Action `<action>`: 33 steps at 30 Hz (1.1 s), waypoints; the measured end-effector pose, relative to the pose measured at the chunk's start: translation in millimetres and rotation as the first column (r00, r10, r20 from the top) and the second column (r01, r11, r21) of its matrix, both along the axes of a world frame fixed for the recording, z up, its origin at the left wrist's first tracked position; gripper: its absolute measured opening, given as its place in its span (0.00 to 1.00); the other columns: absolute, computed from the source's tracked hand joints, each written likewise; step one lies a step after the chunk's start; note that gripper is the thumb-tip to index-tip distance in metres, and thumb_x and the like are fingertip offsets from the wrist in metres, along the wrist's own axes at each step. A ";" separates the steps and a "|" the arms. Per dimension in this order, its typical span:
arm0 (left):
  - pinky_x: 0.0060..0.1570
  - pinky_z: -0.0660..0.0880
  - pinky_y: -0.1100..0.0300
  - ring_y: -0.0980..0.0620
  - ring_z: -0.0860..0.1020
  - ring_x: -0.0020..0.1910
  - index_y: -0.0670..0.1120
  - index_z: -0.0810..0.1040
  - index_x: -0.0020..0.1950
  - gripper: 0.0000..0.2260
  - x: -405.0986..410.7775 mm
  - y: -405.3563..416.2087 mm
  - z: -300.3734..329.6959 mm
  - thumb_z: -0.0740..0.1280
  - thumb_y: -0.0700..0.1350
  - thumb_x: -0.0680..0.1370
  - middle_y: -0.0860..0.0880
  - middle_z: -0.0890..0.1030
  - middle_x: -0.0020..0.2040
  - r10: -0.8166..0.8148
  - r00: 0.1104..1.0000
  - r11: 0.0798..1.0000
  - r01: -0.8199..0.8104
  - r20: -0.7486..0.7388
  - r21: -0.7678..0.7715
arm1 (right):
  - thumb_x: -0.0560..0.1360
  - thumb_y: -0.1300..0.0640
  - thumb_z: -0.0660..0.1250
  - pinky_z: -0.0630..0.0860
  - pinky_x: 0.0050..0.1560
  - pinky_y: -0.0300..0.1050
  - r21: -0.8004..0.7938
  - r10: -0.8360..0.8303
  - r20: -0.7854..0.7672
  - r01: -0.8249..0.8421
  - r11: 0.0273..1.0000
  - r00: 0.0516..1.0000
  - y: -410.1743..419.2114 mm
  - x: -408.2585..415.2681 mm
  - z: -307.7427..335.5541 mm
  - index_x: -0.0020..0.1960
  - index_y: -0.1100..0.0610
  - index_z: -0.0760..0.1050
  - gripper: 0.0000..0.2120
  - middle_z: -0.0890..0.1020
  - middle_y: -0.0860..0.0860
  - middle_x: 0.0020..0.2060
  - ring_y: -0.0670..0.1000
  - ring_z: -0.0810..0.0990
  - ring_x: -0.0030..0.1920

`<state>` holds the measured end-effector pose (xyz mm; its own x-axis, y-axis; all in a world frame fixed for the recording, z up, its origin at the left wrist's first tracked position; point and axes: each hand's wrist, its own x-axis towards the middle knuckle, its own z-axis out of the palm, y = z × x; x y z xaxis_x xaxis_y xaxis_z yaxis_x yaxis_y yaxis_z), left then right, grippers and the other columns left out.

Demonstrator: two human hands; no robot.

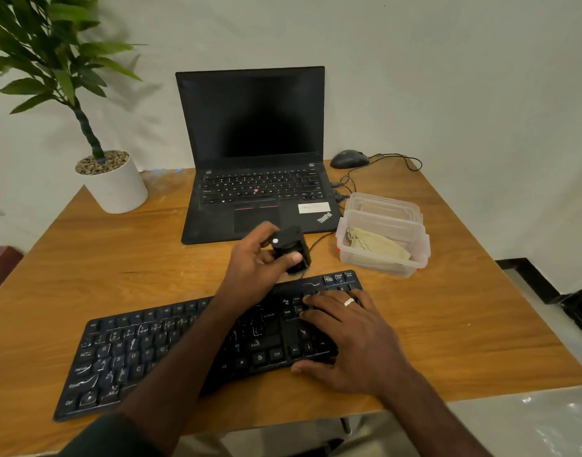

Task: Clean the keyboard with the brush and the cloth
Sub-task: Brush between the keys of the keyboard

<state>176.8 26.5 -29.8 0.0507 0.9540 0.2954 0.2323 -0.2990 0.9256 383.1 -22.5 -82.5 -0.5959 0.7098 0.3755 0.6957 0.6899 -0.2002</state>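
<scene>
A black keyboard [128,351] lies slanted across the near part of the wooden table. My left hand [256,258] grips a black brush [291,247] with a white dot on its top, held just beyond the keyboard's far edge. My right hand [345,331] lies on the keyboard's right end, fingers spread over the keys and thumb at the near edge. It wears a ring. A beige cloth [378,247] sits folded inside a clear plastic box [381,268] to the right of the brush.
An open black laptop [253,153] stands behind the brush. A mouse [349,159] with cables lies at the back right. A potted plant in a white pot [115,186] stands at the back left. The table's right edge [546,351] drops to the floor.
</scene>
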 end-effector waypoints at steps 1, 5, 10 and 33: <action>0.39 0.81 0.62 0.54 0.84 0.43 0.35 0.73 0.52 0.10 -6.1 -1.5 1.2 0.72 0.33 0.75 0.54 0.81 0.46 0.007 1.000 1.000 -0.007 0.027 -0.003 | 0.71 0.24 0.62 0.71 0.65 0.59 -0.001 -0.002 0.002 0.002 1.000 1.000 -0.1 -0.3 0.2 0.62 0.48 0.79 0.33 0.79 0.45 0.64 0.48 0.75 0.66; 0.41 0.82 0.59 0.44 0.85 0.48 0.39 0.74 0.51 0.09 -13.2 -8.4 0.8 0.72 0.33 0.75 0.42 0.81 0.51 -0.082 0.995 0.993 0.086 0.057 -0.085 | 0.71 0.24 0.62 0.71 0.66 0.61 -0.007 -0.007 0.023 0.007 1.000 1.000 1.1 -2.0 -0.6 0.62 0.47 0.78 0.33 0.78 0.44 0.65 0.48 0.75 0.66; 0.41 0.82 0.59 0.46 0.85 0.47 0.40 0.75 0.52 0.11 20.7 4.1 -7.5 0.74 0.34 0.74 0.41 0.81 0.52 -0.112 0.993 0.991 0.111 -0.019 -0.078 | 0.71 0.24 0.63 0.71 0.66 0.60 0.013 -0.009 0.016 0.009 1.000 1.000 1.0 -1.0 -0.8 0.62 0.48 0.78 0.32 0.79 0.45 0.62 0.48 0.76 0.64; 0.41 0.80 0.62 0.50 0.85 0.43 0.40 0.75 0.53 0.11 8.7 8.8 -4.9 0.73 0.34 0.74 0.42 0.81 0.52 -0.143 0.989 0.987 0.140 -0.030 -0.081 | 0.71 0.24 0.62 0.69 0.67 0.57 -0.009 -0.002 0.023 0.002 1.000 1.000 3.4 -1.1 -1.8 0.62 0.48 0.79 0.34 0.78 0.44 0.65 0.48 0.74 0.67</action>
